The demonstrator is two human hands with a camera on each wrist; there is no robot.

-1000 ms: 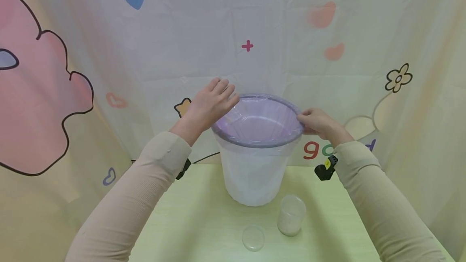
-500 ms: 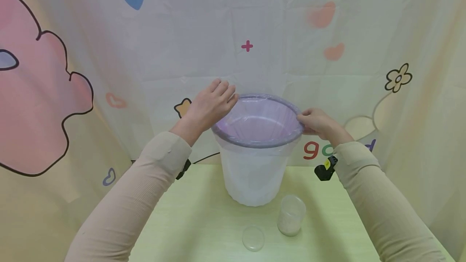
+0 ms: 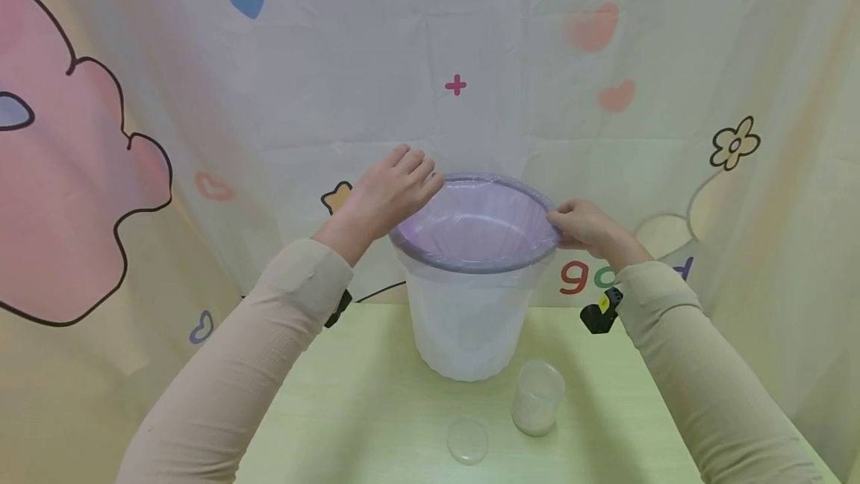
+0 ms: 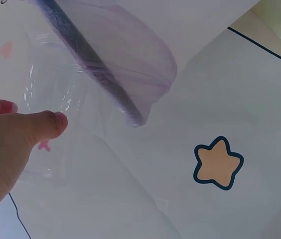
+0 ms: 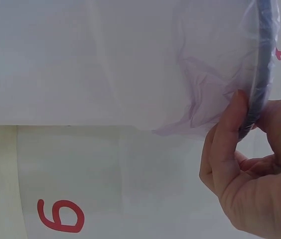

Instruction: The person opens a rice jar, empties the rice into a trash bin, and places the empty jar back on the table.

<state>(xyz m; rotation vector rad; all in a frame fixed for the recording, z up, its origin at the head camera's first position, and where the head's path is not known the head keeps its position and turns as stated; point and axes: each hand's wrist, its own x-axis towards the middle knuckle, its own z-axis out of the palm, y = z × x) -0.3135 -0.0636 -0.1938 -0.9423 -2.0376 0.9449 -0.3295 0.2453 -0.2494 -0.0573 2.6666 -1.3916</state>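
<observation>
A white bin [image 3: 470,327] with a grey rim [image 3: 493,267] stands upright on the table, lined with a thin purple bag [image 3: 493,226]. My left hand [image 3: 393,193] is above the rim's left side. It holds a clear plastic cup [image 4: 56,92], seen in the left wrist view with the thumb pressed against its near side. The fingers behind the cup are mostly hidden, and I cannot tell what is in it. My right hand [image 3: 587,226] pinches the bin's rim and bag edge on the right, thumb inside, fingers beneath, as the right wrist view shows.
In front of the bin, a clear jar [image 3: 537,398] stands on the pale table [image 3: 336,402], with something whitish at its bottom. Left of it lies a round clear lid [image 3: 467,440]. A printed curtain [image 3: 336,58] hangs close behind the bin.
</observation>
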